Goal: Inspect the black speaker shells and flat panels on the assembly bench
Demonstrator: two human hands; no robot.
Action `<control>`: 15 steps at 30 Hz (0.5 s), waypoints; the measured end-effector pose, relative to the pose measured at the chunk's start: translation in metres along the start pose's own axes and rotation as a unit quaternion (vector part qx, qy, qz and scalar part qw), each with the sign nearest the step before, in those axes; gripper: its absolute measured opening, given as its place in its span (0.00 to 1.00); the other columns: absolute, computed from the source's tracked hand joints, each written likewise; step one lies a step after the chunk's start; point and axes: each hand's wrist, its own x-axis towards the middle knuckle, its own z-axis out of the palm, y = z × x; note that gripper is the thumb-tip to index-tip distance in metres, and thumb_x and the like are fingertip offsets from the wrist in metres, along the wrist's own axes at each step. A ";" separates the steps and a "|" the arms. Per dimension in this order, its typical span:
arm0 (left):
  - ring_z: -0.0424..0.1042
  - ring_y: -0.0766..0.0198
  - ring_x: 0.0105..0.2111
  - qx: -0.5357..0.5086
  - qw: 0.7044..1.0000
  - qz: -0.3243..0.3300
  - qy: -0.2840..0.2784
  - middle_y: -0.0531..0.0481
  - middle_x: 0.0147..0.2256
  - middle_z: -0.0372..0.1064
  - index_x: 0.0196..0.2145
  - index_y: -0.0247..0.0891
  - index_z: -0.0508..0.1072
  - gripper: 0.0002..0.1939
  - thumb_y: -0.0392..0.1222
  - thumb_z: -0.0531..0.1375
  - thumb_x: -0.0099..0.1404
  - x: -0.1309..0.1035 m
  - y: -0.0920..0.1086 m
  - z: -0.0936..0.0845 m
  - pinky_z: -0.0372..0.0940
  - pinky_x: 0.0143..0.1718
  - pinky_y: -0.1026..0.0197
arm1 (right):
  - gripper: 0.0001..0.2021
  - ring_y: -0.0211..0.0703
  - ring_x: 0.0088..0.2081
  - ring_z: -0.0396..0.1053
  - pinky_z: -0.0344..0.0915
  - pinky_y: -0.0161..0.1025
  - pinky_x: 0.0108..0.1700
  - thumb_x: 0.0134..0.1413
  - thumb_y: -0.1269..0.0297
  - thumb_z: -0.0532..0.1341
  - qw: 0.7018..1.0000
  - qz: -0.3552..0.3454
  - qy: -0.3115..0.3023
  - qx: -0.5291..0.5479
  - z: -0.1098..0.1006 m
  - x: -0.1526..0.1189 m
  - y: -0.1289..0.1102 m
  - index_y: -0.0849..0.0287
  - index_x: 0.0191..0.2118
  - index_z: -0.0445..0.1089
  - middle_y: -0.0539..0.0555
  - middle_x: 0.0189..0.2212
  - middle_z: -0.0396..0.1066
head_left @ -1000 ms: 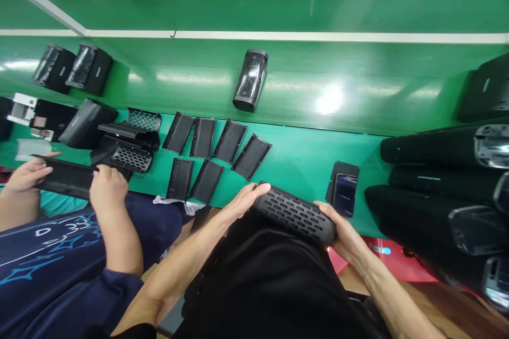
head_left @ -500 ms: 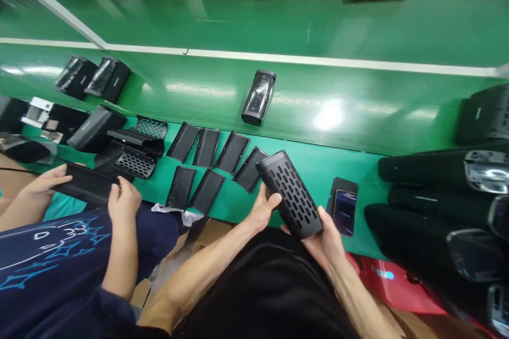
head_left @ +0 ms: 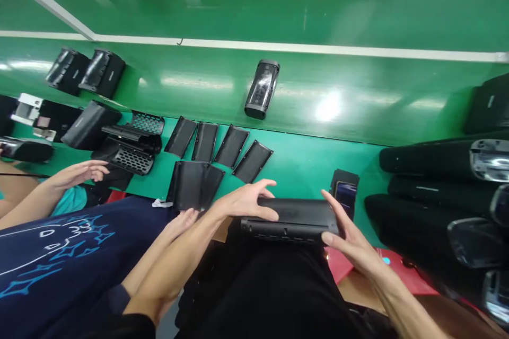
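A black speaker housing [head_left: 296, 213] lies lengthwise between my two hands, just over the table's near edge and my lap. My left hand [head_left: 252, 202] grips its left end, thumb on the near side and the forefinger lifted a little. Around the right end is my right hand [head_left: 350, 233], with the thumb low on the near face. The slotted face is mostly turned from view. Beyond my left hand lie several thin black panels [head_left: 252, 161] in two rows on the green table [head_left: 302, 153].
To the left, a co-worker's hand [head_left: 185, 222] holds a black panel [head_left: 190, 185] above the lower row. A finished-looking speaker [head_left: 262, 90] stands on the green surface ahead. A phone [head_left: 345, 193] lies right of my hands, near large black speakers [head_left: 429, 167] stacked at the right.
My hands have turned the housing from slanted, slots up, to level, with a smooth side up. My left hand's grip has shifted. The co-worker has moved a panel right, over the lower row.
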 end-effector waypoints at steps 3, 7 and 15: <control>0.71 0.41 0.57 -0.101 0.994 -0.019 0.029 0.41 0.61 0.70 0.69 0.46 0.64 0.51 0.59 0.75 0.52 -0.025 -0.024 0.006 0.64 0.57 0.48 | 0.48 0.68 0.72 0.55 0.50 0.61 0.72 0.50 0.42 0.73 0.999 0.004 0.044 0.005 -0.001 -0.018 0.024 0.42 0.74 0.58 0.56 0.72 0.58; 0.69 0.43 0.57 -0.166 0.983 0.001 0.077 0.41 0.65 0.62 0.72 0.48 0.55 0.53 0.59 0.73 0.56 -0.044 -0.033 0.022 0.63 0.57 0.49 | 0.45 0.68 0.68 0.60 0.57 0.59 0.69 0.52 0.45 0.73 0.999 -0.007 0.047 -0.024 0.001 -0.030 0.033 0.42 0.72 0.56 0.58 0.70 0.60; 0.69 0.48 0.49 -0.143 0.982 0.009 0.120 0.45 0.54 0.68 0.66 0.45 0.62 0.45 0.62 0.71 0.56 -0.039 -0.027 0.038 0.63 0.52 0.51 | 0.39 0.64 0.64 0.62 0.59 0.54 0.65 0.53 0.44 0.72 0.992 -0.026 0.117 -0.048 0.016 -0.033 0.033 0.43 0.67 0.60 0.57 0.66 0.62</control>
